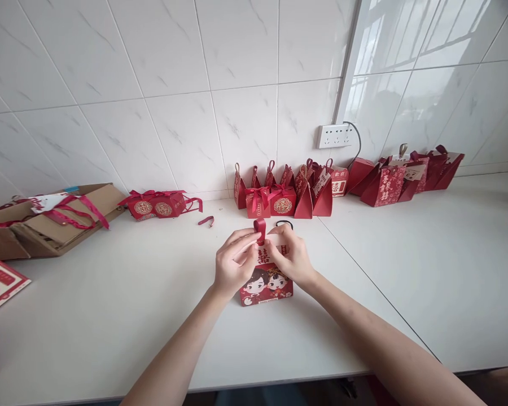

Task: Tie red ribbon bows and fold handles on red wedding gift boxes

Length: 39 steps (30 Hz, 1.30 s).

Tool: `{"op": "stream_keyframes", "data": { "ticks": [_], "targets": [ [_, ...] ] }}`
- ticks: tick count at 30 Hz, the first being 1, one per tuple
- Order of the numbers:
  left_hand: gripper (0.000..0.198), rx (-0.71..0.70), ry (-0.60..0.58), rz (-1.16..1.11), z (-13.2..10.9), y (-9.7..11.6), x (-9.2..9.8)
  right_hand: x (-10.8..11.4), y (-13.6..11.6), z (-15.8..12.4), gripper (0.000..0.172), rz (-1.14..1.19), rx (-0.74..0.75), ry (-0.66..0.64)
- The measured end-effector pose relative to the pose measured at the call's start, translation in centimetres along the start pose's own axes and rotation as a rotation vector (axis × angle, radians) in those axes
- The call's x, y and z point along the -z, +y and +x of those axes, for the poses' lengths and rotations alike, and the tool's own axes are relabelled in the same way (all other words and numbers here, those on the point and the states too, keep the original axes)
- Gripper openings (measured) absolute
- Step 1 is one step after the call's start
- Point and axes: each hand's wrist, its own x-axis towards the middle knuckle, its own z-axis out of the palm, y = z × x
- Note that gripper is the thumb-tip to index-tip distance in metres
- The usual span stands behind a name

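A red gift box (pixel 266 285) printed with two cartoon faces stands upright on the white table in front of me. From its narrow top rises a dark red ribbon loop (pixel 259 226). My left hand (pixel 236 262) pinches the top edge from the left, its fingers beside the base of the loop. On the other side my right hand (pixel 291 254) grips the same top edge, thumb on the front and fingers curled behind. The hands cover both upper corners of the box. Just behind the right hand, part of a black band (pixel 284 223) shows.
Several finished-looking red boxes (pixel 283 203) line the tiled wall, with more folded ones (pixel 392 183) at the right. A cardboard carton (pixel 63 228) with ribbons stands left, near two bow-tied boxes (pixel 154 206). A loose ribbon piece (pixel 206 220) lies mid-table. The socket strip (pixel 335 136) is on the wall.
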Motion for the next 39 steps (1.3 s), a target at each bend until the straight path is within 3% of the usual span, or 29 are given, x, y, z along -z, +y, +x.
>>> {"op": "stream_keyframes", "data": {
  "ticks": [11,18,39],
  "targets": [
    [0.021,0.012,-0.008,0.000,-0.08,-0.03,0.04,0.22,0.06,-0.03,0.002,0.025,0.013,-0.024],
    [0.021,-0.006,0.002,0.014,-0.17,-0.16,-0.10,0.08,-0.19,0.06,0.010,0.006,-0.016,0.015],
    [0.022,0.007,-0.001,0.000,-0.03,0.07,-0.02,0.14,-0.15,0.01,0.010,0.003,-0.024,-0.002]
  ]
}}
